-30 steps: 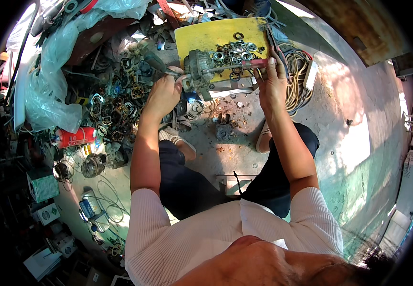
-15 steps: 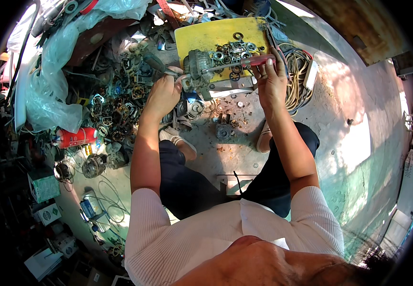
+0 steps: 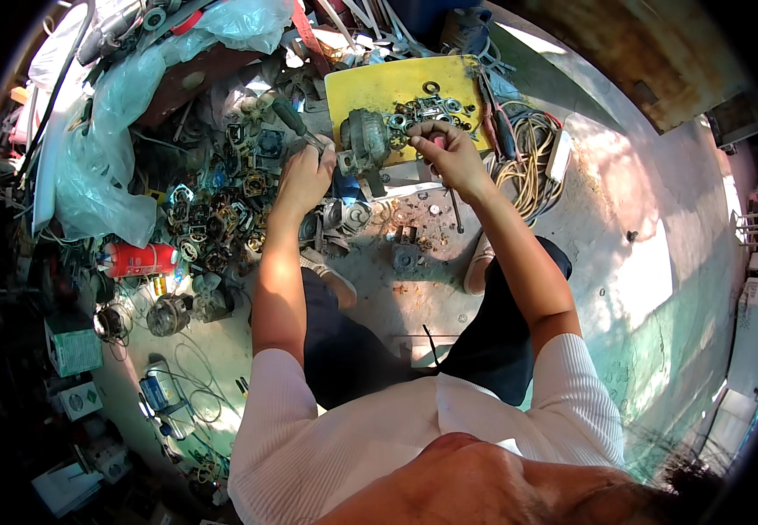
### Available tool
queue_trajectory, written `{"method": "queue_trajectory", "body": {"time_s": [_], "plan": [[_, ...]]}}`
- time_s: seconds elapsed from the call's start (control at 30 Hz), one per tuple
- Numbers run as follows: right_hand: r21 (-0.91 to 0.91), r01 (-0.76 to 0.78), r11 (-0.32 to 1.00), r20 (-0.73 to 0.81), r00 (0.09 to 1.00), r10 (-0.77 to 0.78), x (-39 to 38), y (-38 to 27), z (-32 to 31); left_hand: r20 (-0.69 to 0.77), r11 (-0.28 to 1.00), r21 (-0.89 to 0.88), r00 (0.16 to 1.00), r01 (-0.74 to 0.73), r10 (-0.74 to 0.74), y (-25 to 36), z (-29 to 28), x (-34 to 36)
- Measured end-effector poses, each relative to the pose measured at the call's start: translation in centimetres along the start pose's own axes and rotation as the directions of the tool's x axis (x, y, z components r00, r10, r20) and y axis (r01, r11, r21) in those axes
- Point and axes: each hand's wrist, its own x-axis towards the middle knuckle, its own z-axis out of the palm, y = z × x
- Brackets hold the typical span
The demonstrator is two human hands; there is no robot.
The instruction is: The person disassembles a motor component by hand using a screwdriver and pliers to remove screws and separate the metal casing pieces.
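A grey ribbed motor housing (image 3: 366, 138) stands at the near left corner of a yellow board (image 3: 352, 87). Beside its left side, my left hand (image 3: 302, 179) is closed around the shaft of a green-handled screwdriver (image 3: 289, 115), whose handle points up and away. Just right of the housing is my right hand (image 3: 453, 157), closed on a red-handled screwdriver (image 3: 458, 213). Its shaft sticks out below my fingers toward me, and most of the handle is hidden in the hand. Small rings and metal parts (image 3: 431, 108) lie on the board behind my right hand.
Pliers (image 3: 501, 131) lie at the board's right edge, next to coiled cable (image 3: 527, 188). Scrap motor parts (image 3: 221, 201) pile up at left, near a red cylinder (image 3: 138, 260) and plastic sheeting (image 3: 99, 184). A square metal part (image 3: 406, 256) lies between my feet.
My right hand has moved left and nearer to me, and its screwdriver has swung from pointing left at the housing to pointing toward me. My left hand keeps the green-handled screwdriver.
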Motion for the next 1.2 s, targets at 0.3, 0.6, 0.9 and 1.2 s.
{"method": "queue_trajectory", "body": {"time_s": [0.3,0.6,0.9,1.2], "plan": [[-0.371,0.315,0.873,0.027,0.944,-0.329,0.5,0.8,4.3,0.091,0.764,-0.618,0.982,0.186,-0.165,-1.0,1.2,-1.4],[-0.48,0.487,0.73,0.095,0.856,-0.508,1.3,1.8,5.1,0.154,0.549,-0.773,0.934,0.317,-0.323,0.3,1.8,-1.2],[-0.557,0.545,0.627,0.202,0.821,-0.534,1.9,0.6,4.8,0.168,0.544,-0.777,0.937,0.317,-0.306,0.2,0.7,-1.6],[-0.621,0.569,0.538,0.227,0.788,-0.572,1.2,-0.2,4.8,0.362,0.207,-0.878,0.882,0.431,-0.302,-0.2,-0.2,-1.7]]}}
